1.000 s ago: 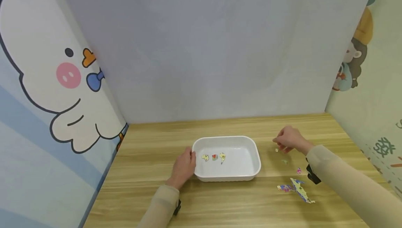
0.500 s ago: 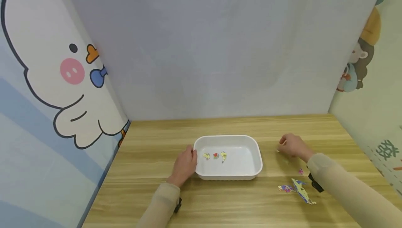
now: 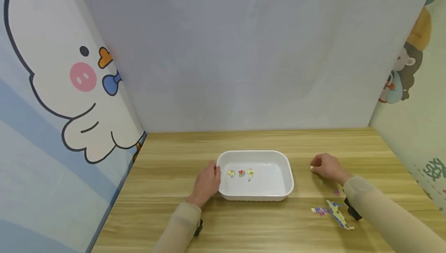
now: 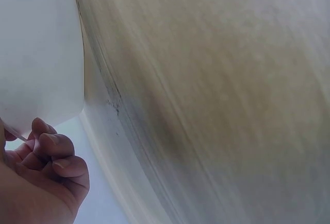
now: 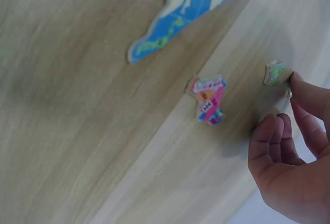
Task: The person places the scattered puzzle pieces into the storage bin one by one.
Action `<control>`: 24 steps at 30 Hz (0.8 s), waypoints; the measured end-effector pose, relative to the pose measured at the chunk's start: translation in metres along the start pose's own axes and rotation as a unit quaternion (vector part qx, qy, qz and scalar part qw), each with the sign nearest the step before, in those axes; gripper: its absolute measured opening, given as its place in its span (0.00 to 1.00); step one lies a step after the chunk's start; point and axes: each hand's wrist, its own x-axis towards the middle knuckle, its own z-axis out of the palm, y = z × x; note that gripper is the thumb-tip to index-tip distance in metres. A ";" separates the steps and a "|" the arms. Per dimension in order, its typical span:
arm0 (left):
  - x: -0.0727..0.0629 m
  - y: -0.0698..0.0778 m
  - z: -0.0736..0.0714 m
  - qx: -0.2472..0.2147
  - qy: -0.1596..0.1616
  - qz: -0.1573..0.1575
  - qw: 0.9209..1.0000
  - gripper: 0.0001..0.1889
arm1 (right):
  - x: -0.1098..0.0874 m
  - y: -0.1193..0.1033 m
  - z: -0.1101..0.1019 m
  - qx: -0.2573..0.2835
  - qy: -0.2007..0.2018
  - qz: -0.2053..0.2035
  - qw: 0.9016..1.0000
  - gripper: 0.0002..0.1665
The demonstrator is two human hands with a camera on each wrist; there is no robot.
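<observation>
A white rectangular tray (image 3: 259, 198) stands mid-table, with a few flat printed pieces lying at its left end, one of them a red and green piece (image 3: 242, 173). My left hand (image 3: 207, 181) grips the tray's left rim, fingers curled at the edge. Right of the tray, my right hand (image 3: 328, 167) pinches a tiny pale puzzle piece (image 3: 311, 167) between thumb and forefinger, low over the table. Close by these fingertips lies a small green piece (image 5: 274, 73). A pink patterned piece (image 5: 208, 99) lies nearer the right wrist.
A larger yellow and blue piece (image 3: 337, 215) lies on the wooden table (image 3: 258, 226) at the front right, beside a purple patterned piece (image 3: 319, 211). A grey curtain (image 3: 226, 71) hangs behind the table, with printed walls to both sides.
My right hand has come down onto the tiny pale piece and now pinches it. The left hand keeps its grip on the tray, while the head view has shifted slightly.
</observation>
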 end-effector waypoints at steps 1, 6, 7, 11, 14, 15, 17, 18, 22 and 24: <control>0.000 0.001 0.000 0.001 0.001 0.001 1.000 0.09 | -0.001 0.000 0.000 0.001 0.002 0.000 1.000 0.10; 0.000 0.002 -0.001 0.001 0.004 0.003 1.000 0.09 | -0.002 -0.001 0.001 0.004 0.008 0.006 1.000 0.09; 0.000 0.002 -0.001 0.001 0.003 0.002 1.000 0.09 | -0.002 -0.001 0.001 0.004 0.008 0.008 1.000 0.09; 0.000 0.002 0.000 0.002 0.003 0.000 1.000 0.10 | -0.003 -0.001 0.002 0.009 0.011 0.009 1.000 0.08; 0.000 0.002 0.000 0.005 0.002 -0.002 1.000 0.10 | -0.003 -0.001 0.003 0.016 0.017 0.008 1.000 0.07; 0.000 0.003 0.000 0.005 0.002 -0.002 1.000 0.10 | -0.004 -0.001 0.003 0.018 0.019 0.005 1.000 0.07; -0.001 0.002 0.000 0.007 0.002 -0.001 1.000 0.10 | -0.004 -0.001 0.003 0.021 0.021 0.003 1.000 0.08; -0.001 0.002 0.000 0.006 0.002 -0.002 1.000 0.11 | -0.004 -0.001 0.003 0.023 0.021 0.002 1.000 0.08; 0.000 0.001 0.000 0.004 0.002 -0.001 1.000 0.11 | -0.005 -0.001 0.004 0.024 0.022 -0.006 0.999 0.08; 0.000 0.001 0.000 0.005 0.001 -0.003 1.000 0.11 | -0.005 -0.001 0.003 0.023 0.026 -0.010 0.999 0.08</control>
